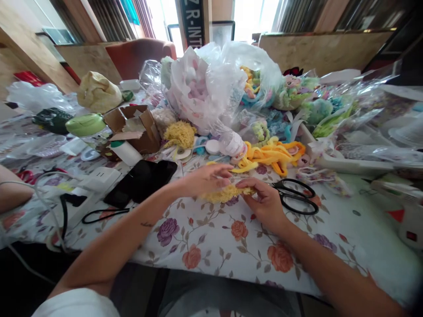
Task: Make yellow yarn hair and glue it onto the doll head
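Note:
A fluffy yellow piece of yarn-like material (pixel 222 194) lies low over the flowered tablecloth between my hands. My right hand (pixel 266 204) pinches its right end between thumb and fingers. Just above the piece is my left hand (pixel 206 179), slightly blurred, its fingers stretched out and apart; whether it touches the yellow material is hard to tell. Black-handled scissors (pixel 299 196) lie right beside my right hand, their blades partly hidden by it. Behind my hands sits a tangle of yellow-orange plush strips (pixel 272 154).
A white spool (pixel 231 144), a fluffy yellow bundle (pixel 180 134) and large plastic bags (pixel 211 83) of plush pieces crowd the back. Left stand a cardboard box (pixel 148 127), a black phone or tablet (pixel 140 181) and a power strip (pixel 95 185). Another person's arm (pixel 11 191) rests far left.

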`<state>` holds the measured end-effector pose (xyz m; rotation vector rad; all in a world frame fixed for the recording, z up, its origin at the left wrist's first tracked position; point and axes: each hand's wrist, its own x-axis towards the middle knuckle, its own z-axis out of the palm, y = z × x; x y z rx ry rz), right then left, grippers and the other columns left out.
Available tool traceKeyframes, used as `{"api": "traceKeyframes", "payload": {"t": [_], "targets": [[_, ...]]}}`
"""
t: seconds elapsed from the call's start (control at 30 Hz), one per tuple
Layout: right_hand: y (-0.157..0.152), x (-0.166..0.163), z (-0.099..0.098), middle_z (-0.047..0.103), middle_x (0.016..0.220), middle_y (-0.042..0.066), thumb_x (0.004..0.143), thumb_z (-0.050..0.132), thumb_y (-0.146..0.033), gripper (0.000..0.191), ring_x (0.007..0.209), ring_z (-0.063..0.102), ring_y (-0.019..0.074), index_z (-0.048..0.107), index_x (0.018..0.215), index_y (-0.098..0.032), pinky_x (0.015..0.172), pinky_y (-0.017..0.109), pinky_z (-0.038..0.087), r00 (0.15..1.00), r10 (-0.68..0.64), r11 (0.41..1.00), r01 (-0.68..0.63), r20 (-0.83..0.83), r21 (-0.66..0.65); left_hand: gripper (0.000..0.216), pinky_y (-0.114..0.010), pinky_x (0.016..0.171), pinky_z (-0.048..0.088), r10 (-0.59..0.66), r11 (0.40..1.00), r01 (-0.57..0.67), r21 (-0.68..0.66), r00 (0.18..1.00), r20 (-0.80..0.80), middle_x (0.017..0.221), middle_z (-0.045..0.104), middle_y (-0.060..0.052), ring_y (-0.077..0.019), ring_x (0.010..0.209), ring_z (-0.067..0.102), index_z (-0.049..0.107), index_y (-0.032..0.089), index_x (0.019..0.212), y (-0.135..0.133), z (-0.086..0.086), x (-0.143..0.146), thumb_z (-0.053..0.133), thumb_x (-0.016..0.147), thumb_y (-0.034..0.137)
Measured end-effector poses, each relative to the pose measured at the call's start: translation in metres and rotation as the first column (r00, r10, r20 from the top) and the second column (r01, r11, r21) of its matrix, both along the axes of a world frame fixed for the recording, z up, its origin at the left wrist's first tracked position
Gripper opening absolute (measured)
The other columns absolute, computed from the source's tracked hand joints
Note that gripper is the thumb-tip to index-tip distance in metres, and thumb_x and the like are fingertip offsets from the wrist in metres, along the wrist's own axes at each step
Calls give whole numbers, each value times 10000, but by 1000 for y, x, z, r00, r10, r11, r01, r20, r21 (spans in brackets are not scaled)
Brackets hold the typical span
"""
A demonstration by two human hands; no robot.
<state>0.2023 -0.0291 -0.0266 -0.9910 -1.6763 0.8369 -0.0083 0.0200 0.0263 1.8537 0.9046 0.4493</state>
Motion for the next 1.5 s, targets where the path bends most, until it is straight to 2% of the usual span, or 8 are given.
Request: {"api": "traceKeyframes", "payload": {"t": [0.2, 0.53, 0.73, 0.9, 1.03, 1.13, 1.3, 1.5], "targets": [[3, 10, 1, 664, 957, 44, 713, 581, -38, 204, 917, 620, 187, 628, 804, -214, 818, 328, 481, 989, 20, 1000, -22, -147, -9, 523, -302, 808, 474, -113, 927, 187, -326, 966, 233, 1131, 642, -81, -202, 991, 619, 417, 283, 1367, -6, -23, 12, 540, 870, 386], [5, 6, -1, 623, 801, 21, 642, 512, 12, 235, 761, 602, 160, 626, 699, -187, 651, 263, 442, 982, 108, 991, -95, 153, -91, 363, -189, 604, 438, 340, 816, -9, -579, 816, 467, 777, 620, -10, -75, 626, 562, 600, 220, 1139, -15, -36, -12, 664, 787, 282], [10, 17, 6, 598, 808, 30, 627, 467, 3, 215, 705, 572, 145, 575, 675, -176, 560, 234, 399, 965, -8, 999, 21, 264, -44, 343, -176, 429, 297, 216, 900, -166, -402, 973, 83, 633, 537, 20, -64, 482, 412, 654, 227, 1074, -9, -27, -30, 654, 772, 388], [11, 30, 16, 610, 821, 39, 637, 459, 6, 221, 737, 563, 164, 567, 691, -180, 617, 262, 408, 811, 30, 994, -84, 585, 66, 393, -237, 496, 412, 266, 948, -294, -119, 941, -209, 653, 607, -15, -132, 528, 518, 661, 211, 1053, 1, -11, -47, 599, 771, 479], [8, 34, 24, 632, 914, 62, 676, 555, -79, 102, 823, 580, 196, 566, 670, -180, 711, 303, 433, 704, 57, 981, -171, 708, 90, 444, -293, 676, 486, 545, 809, -461, 365, 820, -172, 918, 670, -65, -214, 798, 617, 623, 212, 1121, 22, 0, -30, 553, 783, 491], [8, 33, 27, 637, 896, 81, 734, 605, -198, 154, 826, 583, 208, 522, 606, -177, 761, 334, 435, 728, -6, 975, -149, 685, 167, 512, -314, 805, 479, 562, 715, -440, 543, 824, -72, 1164, 598, -96, -241, 1030, 574, 544, 209, 1218, 47, 3, 3, 577, 773, 459], [9, 30, 22, 633, 819, 86, 823, 540, -240, 163, 800, 576, 209, 541, 674, -176, 767, 354, 432, 767, -167, 932, -81, 619, 352, 730, -412, 920, 422, 689, 634, -543, 550, 720, -84, 1240, 533, -180, -315, 1134, 516, 451, 145, 1272, 81, -4, 55, 619, 698, 565], [10, 30, 17, 627, 811, 98, 880, 454, -199, 211, 795, 552, 217, 575, 709, -177, 754, 362, 428, 702, -238, 904, -94, 671, 418, 725, -428, 915, 409, 690, 661, -594, 459, 722, -58, 1186, 570, -180, -336, 1096, 540, 475, 141, 1215, 87, -9, 72, 676, 644, 541]]}}
